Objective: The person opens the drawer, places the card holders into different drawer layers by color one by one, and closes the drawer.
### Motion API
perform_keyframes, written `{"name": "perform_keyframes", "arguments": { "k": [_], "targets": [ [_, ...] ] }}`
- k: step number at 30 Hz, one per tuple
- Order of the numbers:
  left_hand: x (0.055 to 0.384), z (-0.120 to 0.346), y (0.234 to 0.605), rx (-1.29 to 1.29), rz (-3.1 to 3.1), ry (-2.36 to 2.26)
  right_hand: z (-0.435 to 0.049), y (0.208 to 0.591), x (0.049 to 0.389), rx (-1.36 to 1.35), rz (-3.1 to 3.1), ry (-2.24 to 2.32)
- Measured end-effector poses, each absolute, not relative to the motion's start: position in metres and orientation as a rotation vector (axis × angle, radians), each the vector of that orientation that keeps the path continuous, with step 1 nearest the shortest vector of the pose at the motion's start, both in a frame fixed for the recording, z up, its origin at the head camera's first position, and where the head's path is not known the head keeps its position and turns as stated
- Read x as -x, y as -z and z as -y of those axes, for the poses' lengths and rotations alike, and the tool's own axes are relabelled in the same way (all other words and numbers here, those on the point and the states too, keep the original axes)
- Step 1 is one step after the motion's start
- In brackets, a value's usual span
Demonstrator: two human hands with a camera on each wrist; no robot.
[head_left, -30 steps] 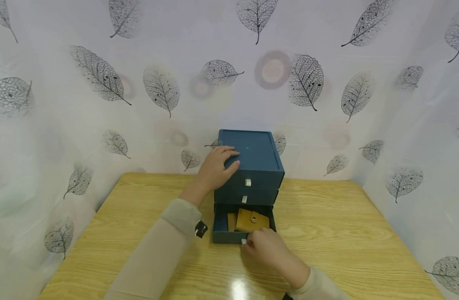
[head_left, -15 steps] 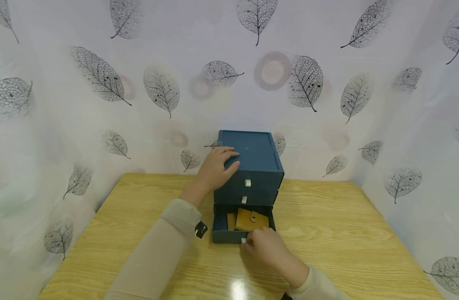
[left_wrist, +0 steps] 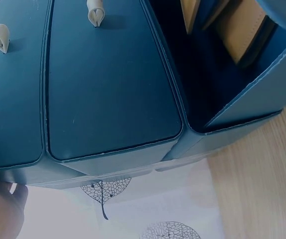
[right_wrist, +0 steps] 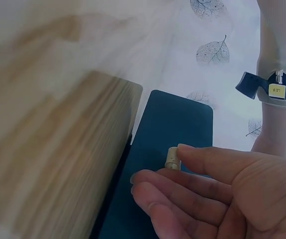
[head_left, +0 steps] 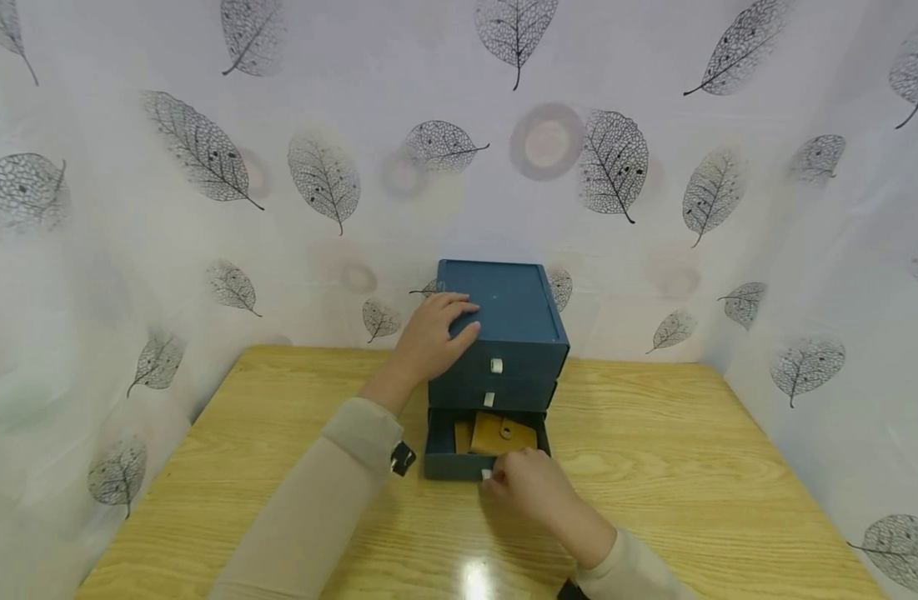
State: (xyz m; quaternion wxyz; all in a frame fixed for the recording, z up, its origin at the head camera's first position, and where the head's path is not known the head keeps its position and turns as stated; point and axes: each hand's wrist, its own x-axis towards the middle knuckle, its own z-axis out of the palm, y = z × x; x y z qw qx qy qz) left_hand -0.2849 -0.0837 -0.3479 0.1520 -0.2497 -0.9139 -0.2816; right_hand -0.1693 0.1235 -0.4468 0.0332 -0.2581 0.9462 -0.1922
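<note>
A dark blue three-drawer desktop organizer (head_left: 496, 300) stands on the table, its lowest drawer (head_left: 449, 467) pulled partly out. Inside that drawer lie a tan snap-button wallet (head_left: 494, 432) and a smaller tan flat piece (head_left: 463, 436). My left hand (head_left: 432, 335) rests on the organizer's top left edge, fingers extended over the top. At the drawer front, my right hand (head_left: 532, 483) pinches the small cream pull tab (right_wrist: 172, 158) between thumb and index finger. In the left wrist view the wallet (left_wrist: 242, 32) shows behind the drawer's side wall, and only part of my left hand (left_wrist: 2, 211) appears.
Two upper drawers with cream tabs (head_left: 496, 365) are closed. The wooden table (head_left: 654, 467) extends on both sides. A white leaf-print sheet (head_left: 398, 75) hangs behind and along the sides.
The lowest drawer has slid slightly inward, away from me, in the last half second, and my right hand has moved with it. My left hand has kept its place.
</note>
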Motion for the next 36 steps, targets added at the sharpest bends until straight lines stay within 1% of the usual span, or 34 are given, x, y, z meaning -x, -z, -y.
{"name": "perform_keyframes", "arguments": {
  "k": [23,36],
  "targets": [
    [0.285,0.084,0.348,0.714,2.627,0.806,-0.121,0.447,0.182,0.793,-2.955,0.575],
    [0.286,0.084,0.348,0.707,2.629,0.805,-0.121,0.45,0.195,0.775,-2.977,0.57]
  ]
}}
